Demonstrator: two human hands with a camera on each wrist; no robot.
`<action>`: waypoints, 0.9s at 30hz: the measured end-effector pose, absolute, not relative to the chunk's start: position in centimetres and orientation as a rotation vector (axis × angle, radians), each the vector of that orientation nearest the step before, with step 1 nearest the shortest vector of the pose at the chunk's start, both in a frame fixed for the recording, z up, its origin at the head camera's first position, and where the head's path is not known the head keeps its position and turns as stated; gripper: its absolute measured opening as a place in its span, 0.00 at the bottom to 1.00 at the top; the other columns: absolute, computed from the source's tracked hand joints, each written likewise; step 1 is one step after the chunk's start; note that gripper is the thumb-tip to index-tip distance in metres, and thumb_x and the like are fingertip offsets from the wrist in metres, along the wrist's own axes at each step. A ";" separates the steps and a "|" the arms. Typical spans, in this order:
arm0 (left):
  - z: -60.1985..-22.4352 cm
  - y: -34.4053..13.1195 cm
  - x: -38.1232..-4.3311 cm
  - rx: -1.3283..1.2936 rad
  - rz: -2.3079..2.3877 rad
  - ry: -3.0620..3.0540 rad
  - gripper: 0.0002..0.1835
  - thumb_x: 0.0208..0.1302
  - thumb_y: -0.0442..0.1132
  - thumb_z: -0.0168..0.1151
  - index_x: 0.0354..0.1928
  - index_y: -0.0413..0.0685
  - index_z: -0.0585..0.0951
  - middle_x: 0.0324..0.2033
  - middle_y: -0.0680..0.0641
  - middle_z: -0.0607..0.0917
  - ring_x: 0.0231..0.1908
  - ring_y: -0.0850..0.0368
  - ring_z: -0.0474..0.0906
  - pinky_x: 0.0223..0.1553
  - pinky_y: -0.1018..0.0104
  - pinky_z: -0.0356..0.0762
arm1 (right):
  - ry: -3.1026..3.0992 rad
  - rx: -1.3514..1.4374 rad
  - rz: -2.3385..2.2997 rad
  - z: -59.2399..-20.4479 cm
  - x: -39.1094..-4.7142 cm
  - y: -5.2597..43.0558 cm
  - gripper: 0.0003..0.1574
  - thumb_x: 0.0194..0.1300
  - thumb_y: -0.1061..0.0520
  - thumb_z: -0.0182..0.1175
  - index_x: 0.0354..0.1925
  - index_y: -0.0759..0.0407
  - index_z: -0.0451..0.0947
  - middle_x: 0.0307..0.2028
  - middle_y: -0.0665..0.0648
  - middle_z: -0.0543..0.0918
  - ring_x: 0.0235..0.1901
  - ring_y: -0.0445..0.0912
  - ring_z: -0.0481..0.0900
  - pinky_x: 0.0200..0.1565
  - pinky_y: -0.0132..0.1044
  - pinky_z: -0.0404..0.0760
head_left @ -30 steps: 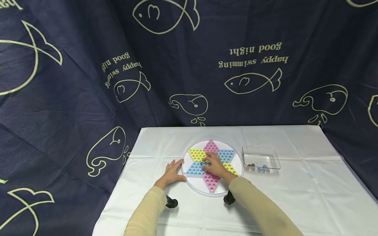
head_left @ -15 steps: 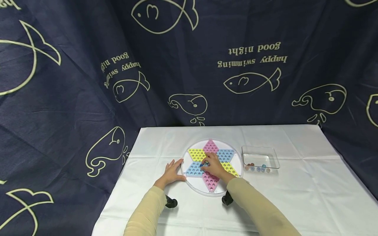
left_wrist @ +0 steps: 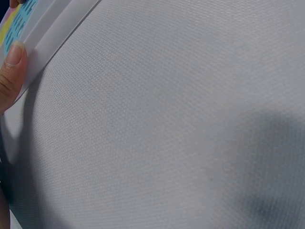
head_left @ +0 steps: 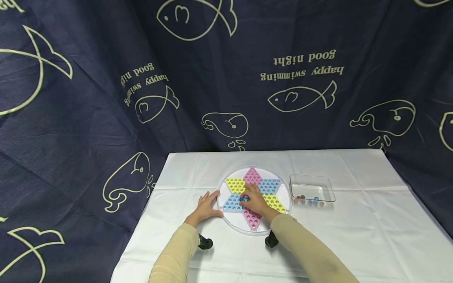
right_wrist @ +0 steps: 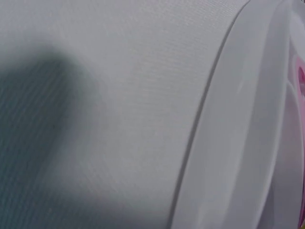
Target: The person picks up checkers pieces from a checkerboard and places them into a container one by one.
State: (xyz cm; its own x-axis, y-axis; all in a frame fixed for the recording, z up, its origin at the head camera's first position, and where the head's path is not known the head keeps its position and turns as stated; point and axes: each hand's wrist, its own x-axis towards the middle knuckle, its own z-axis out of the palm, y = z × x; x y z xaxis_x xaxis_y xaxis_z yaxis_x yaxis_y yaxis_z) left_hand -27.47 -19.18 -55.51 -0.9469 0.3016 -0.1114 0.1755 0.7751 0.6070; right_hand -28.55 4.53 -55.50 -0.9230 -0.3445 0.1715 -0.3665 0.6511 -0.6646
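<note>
A round white Chinese checkers board (head_left: 235,221) with a pink, yellow and blue star lies on the white cloth. Over its middle, my right hand (head_left: 257,200) pinches a blue marble (head_left: 243,199) between thumb and forefinger, close above the holes where the blue point meets the centre. My left hand (head_left: 206,206) lies at the board's left edge, fingers spread; in the left wrist view its thumb (left_wrist: 13,67) touches the white rim (left_wrist: 57,36). The right wrist view shows only the board's rim (right_wrist: 233,129) and cloth, with the hand out of sight.
Right of the board stands a clear rectangular container (head_left: 330,192) with several brown and blue marbles (head_left: 310,203) along its near side. A dark blue curtain (head_left: 219,90) with fish drawings hangs behind the table (head_left: 361,220). Black wrist cameras sit under both forearms.
My right hand has moved slightly left and toward me over the board's centre, its thumb and forefinger at the blue marble. The left hand stays in place.
</note>
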 end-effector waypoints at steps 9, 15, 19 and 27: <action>-55.6 -19.3 -27.6 0.400 0.933 2.770 0.53 0.39 0.51 0.74 0.68 0.44 0.59 0.66 0.41 0.62 0.68 0.38 0.44 0.68 0.43 0.32 | -2.752 0.660 1.195 -57.7 -29.9 5.2 0.10 0.51 0.52 0.67 0.30 0.55 0.78 0.63 0.68 0.64 0.65 0.68 0.49 0.64 0.64 0.46; -55.6 -19.3 -27.5 0.398 0.934 2.762 0.53 0.38 0.52 0.74 0.68 0.45 0.59 0.66 0.42 0.62 0.69 0.39 0.43 0.68 0.44 0.32 | -2.757 0.635 1.261 -55.1 -28.7 5.4 0.11 0.49 0.55 0.69 0.30 0.58 0.79 0.61 0.69 0.65 0.64 0.67 0.52 0.64 0.63 0.48; -55.5 -19.3 -27.5 0.392 0.933 2.762 0.54 0.38 0.53 0.74 0.68 0.45 0.59 0.66 0.42 0.62 0.68 0.38 0.44 0.68 0.44 0.32 | -2.732 0.656 1.306 -54.9 -28.6 5.6 0.10 0.49 0.56 0.68 0.30 0.58 0.79 0.61 0.69 0.65 0.64 0.67 0.52 0.63 0.65 0.47; -55.6 -19.3 -27.5 0.409 0.926 2.767 0.54 0.38 0.53 0.73 0.68 0.44 0.58 0.66 0.41 0.62 0.68 0.38 0.44 0.68 0.43 0.33 | -2.674 0.693 1.361 -54.4 -28.6 6.4 0.10 0.49 0.57 0.67 0.32 0.59 0.79 0.60 0.68 0.66 0.63 0.66 0.54 0.61 0.67 0.49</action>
